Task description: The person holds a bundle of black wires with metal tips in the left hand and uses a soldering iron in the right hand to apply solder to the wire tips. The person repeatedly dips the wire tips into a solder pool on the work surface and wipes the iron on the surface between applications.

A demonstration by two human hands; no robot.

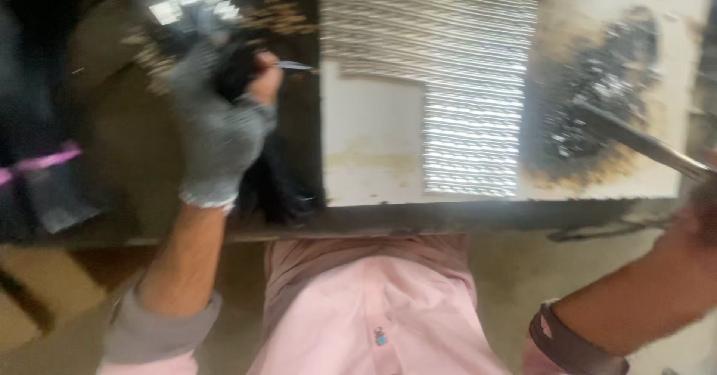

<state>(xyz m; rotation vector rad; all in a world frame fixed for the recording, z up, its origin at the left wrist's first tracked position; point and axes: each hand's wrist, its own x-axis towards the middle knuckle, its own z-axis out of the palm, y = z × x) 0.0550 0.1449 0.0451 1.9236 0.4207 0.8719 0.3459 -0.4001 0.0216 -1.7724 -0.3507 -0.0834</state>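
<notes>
My left hand [220, 125] wears a grey fingerless glove and is closed around a dark bundle [272, 184] that hangs down over the bench edge; a thin metal pin [295, 66] sticks out from its fingertips. My right hand [702, 211] is at the right edge, mostly out of view, and grips a long dark metal tool [635, 140] whose tip lies on a black scorched patch [597, 91] of a white board [370, 147]. Rows of small shiny metal pieces [448, 69] cover the board's top and middle.
A dark workbench edge [448, 218] runs across the frame below the board. A heap of small loose metal bits [187, 9] lies at the top left. A dark object with a pink band [45, 158] sits at the left. My pink shirt [373, 308] fills the bottom.
</notes>
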